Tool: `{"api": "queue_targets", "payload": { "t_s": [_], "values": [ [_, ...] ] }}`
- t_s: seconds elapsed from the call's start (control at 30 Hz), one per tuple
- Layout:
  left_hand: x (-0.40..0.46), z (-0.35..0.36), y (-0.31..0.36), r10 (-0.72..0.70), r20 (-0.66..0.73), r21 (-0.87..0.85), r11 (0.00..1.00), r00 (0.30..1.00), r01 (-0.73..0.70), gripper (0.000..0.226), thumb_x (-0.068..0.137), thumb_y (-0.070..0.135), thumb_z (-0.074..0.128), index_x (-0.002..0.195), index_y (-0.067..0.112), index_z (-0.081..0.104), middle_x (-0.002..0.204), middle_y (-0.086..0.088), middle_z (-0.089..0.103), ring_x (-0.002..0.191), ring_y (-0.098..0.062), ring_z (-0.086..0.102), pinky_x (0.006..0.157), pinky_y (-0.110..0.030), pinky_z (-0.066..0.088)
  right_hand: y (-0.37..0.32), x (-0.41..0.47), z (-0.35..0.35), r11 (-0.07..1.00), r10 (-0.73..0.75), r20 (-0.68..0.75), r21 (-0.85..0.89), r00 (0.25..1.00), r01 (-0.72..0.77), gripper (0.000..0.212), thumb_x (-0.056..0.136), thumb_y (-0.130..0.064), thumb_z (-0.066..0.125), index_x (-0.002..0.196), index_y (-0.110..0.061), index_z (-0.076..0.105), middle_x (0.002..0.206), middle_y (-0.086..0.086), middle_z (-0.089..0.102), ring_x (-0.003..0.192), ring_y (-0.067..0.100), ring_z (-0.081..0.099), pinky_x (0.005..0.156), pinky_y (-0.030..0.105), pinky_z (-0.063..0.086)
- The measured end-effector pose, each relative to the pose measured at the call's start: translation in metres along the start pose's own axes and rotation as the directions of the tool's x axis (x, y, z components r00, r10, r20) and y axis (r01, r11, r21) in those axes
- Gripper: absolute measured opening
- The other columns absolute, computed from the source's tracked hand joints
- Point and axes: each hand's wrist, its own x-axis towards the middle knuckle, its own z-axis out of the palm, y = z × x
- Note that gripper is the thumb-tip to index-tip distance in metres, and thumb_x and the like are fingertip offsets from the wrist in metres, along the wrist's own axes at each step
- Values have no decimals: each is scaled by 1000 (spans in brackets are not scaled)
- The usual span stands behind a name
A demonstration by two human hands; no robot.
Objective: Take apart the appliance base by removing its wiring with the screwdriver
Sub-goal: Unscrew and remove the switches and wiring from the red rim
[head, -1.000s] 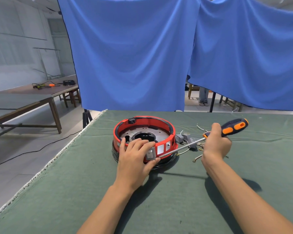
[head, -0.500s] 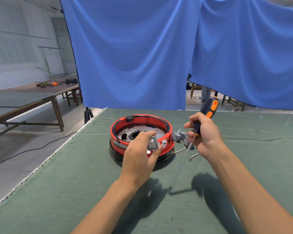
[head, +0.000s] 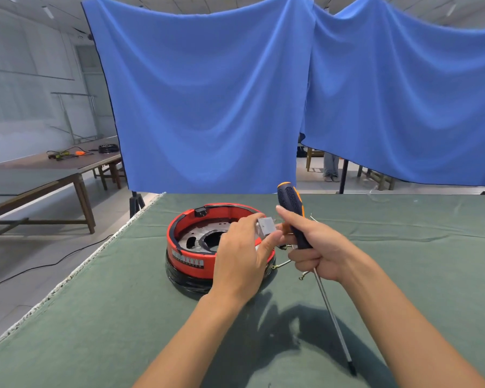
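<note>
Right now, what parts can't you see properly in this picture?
Head view only:
- Near right rim of the red appliance base: hidden behind the left hand.
- Small grey part: half covered by that hand's fingers, so I can't tell what it is.
- Loose wires: mostly hidden behind the right hand, which grips the screwdriver.

Two bare forearms reach in from the lower edge, with no sleeves in view. The left hand [head: 242, 256] and right hand [head: 318, 247] wear no gloves, rings or watch.
</note>
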Motion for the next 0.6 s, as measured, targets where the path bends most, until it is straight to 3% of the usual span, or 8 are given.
{"api": "queue_targets", "payload": {
  "t_s": [0.07,0.13,0.23,0.3,0.37,0.43,0.53,0.6],
  "values": [
    [-1,2,-4,18,18,38,999,1000,-19,58,89,59,40,126,16,53,120,5,59,109,-18,50,91,-38,38,2,1,0,997,-35,48,-63,998,38,31,63,-45,73,64,-22,54,57,-7,52,34,4,15,33,12,13],
    [-2,4,-9,25,28,66,997,999,-27,56,87,55,45,127,17,52,121,6,58,110,-17,50,92,-36,38,5,3,-1,990,-66,3,-121,998,66,24,71,-34,75,69,-19,57,53,-7,49,34,5,15,34,13,12],
    [-9,3,-25,39,77,264,963,996,-58,51,88,48,55,129,19,50,122,4,55,111,-19,48,92,-35,36,7,9,-14,965,-168,-324,-247,931,88,17,79,-26,75,77,-12,64,50,-6,60,29,5,21,31,15,16],
    [-16,-2,-38,19,121,471,879,992,-74,43,88,45,54,123,20,52,118,3,55,110,-22,48,94,-34,34,12,13,-32,946,-213,-522,-322,826,41,25,79,-25,76,65,-13,58,39,-9,46,28,4,26,31,17,20],
    [-21,-7,-47,-9,130,572,818,992,-67,37,88,44,53,116,20,57,111,2,59,105,-24,50,96,-35,33,21,14,-49,971,-130,-587,-238,799,-17,31,80,-18,75,62,-14,51,36,-9,39,25,3,26,28,16,20],
    [-22,-10,-50,-39,111,613,789,993,-38,33,89,44,50,109,20,60,104,2,62,103,-24,52,98,-37,32,34,16,-59,981,6,-592,-154,806,-121,29,83,-15,72,65,-13,49,45,-1,45,22,3,20,27,12,13],
    [-20,-11,-54,-57,86,595,804,995,-5,29,92,46,48,104,23,60,98,5,64,100,-21,53,98,-36,29,47,21,-65,963,114,-579,-136,807,-234,21,85,-15,68,71,-12,54,61,6,54,25,4,14,33,7,11],
    [-20,-12,-54,-62,75,569,822,995,8,27,91,46,48,101,24,60,93,8,63,96,-18,53,95,-33,27,49,24,-68,960,112,-578,-146,808,-237,21,85,-16,68,70,-12,54,60,6,54,27,5,15,34,8,11]
  ]
}}
